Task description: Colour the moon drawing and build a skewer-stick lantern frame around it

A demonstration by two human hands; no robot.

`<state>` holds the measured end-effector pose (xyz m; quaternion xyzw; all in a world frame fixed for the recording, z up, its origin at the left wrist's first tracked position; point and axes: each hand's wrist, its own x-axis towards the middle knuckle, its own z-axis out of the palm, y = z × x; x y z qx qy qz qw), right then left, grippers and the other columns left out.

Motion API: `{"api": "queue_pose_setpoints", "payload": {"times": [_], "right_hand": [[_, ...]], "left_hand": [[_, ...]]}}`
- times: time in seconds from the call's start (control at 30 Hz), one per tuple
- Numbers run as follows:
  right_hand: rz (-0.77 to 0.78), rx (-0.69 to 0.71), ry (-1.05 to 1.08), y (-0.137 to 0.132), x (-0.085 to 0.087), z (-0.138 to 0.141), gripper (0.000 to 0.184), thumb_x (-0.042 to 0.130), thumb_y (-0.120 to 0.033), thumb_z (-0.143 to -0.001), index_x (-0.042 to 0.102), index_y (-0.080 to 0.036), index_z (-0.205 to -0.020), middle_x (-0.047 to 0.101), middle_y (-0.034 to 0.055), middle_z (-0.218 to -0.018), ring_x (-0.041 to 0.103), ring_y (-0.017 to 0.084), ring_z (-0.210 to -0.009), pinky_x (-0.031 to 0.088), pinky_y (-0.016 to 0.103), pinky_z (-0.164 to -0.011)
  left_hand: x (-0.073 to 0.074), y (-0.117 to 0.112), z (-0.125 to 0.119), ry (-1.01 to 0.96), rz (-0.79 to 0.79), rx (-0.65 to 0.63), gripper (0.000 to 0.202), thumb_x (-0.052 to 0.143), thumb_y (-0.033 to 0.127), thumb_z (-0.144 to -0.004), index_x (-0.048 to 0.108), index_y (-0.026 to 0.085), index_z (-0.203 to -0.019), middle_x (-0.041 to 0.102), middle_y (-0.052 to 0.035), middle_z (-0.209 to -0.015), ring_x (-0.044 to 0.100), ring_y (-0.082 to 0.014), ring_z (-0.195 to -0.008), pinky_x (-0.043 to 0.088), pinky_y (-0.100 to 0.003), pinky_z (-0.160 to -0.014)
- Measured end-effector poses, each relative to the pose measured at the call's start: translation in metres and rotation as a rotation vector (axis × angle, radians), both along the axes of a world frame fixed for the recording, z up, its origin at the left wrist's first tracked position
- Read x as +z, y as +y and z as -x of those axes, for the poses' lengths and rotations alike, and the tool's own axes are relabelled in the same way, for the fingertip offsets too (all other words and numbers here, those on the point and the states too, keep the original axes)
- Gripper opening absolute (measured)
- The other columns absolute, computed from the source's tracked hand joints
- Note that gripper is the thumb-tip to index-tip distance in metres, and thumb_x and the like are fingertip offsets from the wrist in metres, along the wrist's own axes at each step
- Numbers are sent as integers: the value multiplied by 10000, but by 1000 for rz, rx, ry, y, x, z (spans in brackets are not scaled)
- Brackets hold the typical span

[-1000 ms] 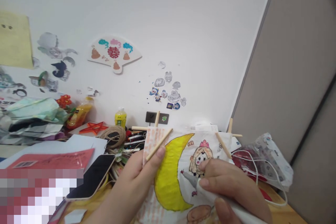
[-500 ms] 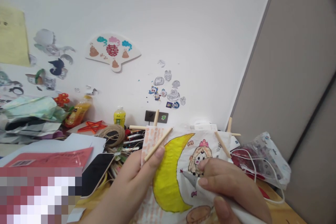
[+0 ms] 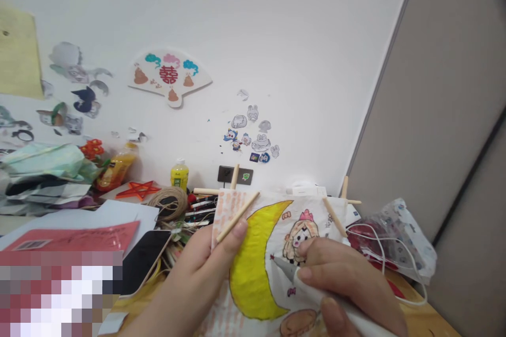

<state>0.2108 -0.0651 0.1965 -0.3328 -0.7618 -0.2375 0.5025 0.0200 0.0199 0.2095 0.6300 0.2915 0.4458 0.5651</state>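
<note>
Firstly, note the pixelated block (image 3: 59,295) at lower left, masking part of the worktop (image 3: 415,318) and the left end of the black phone (image 3: 144,263). Note the lower edge of the painted sheet (image 3: 272,234) cut off by the bottom of the view. Regard the drawn figure (image 3: 292,237) as partly covered by a finger of the right hand (image 3: 348,271), and the rear end of the white pen (image 3: 312,292) as out of frame.

Compare with one second earlier: find the wall stickers (image 3: 239,121) and phone shifted slightly left in view, with more of the phone masked. Find the pen's grey tip at the same red mark (image 3: 272,257), beside the inner curve of the yellow crescent (image 3: 251,268). Treat contact between tip and sheet as undeterminable.

Locate the sheet between both hands, in front of the worktop clutter. Observe the left hand (image 3: 207,263) pinching the sheet's left side, thumb in front along the wooden stick (image 3: 237,217), remaining fingers largely hidden. Observe the right hand pinching the pen, fingertips close behind the grey tip, thumb farther back, barrel sloping toward lower right.
</note>
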Motion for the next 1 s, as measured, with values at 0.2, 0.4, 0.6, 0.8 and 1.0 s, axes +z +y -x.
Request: {"api": "queue_pose_setpoints", "payload": {"times": [0.2,0.4,0.6,0.8,1.0], "right_hand": [[13,-11,10,-1,1,-2,206,472,-292,-923,644,-222,-1012,709,47,-826,684,196,-876,572,328,-764],[21,-1,-27,0,2,-3,199,502,-298,-905,638,-215,-1024,719,54,-829,692,209,-874,583,335,-757],[-1,1,12,-2,2,-2,201,482,-301,-918,641,-215,-1006,711,50,-817,689,200,-867,576,329,-770],[18,8,-25,0,1,-4,203,493,-295,-917,628,-207,-1040,715,56,-833,684,205,-893,574,334,-772],[-2,2,27,-2,2,1,212,479,-318,-923,647,-219,-1006,712,57,-808,692,205,-846,579,335,-749]], "left_hand": [[0,-3,1,9,-5,12,413,620,579,-756,615,190,-617,623,4,-574,551,-156,-557,459,-213,-464],[4,-5,1,16,1,-5,410,612,589,-760,676,186,-728,653,-11,-624,565,-166,-583,486,-227,-499],[4,-5,1,5,-1,-69,449,565,609,-792,705,193,-887,676,-11,-665,566,-157,-552,498,-237,-516],[2,-4,1,11,39,-30,457,597,603,-770,703,185,-920,713,-42,-802,613,-189,-663,509,-237,-527],[4,-4,0,2,21,-29,391,621,567,-764,678,186,-694,658,-19,-612,609,-193,-634,494,-226,-492]]}}
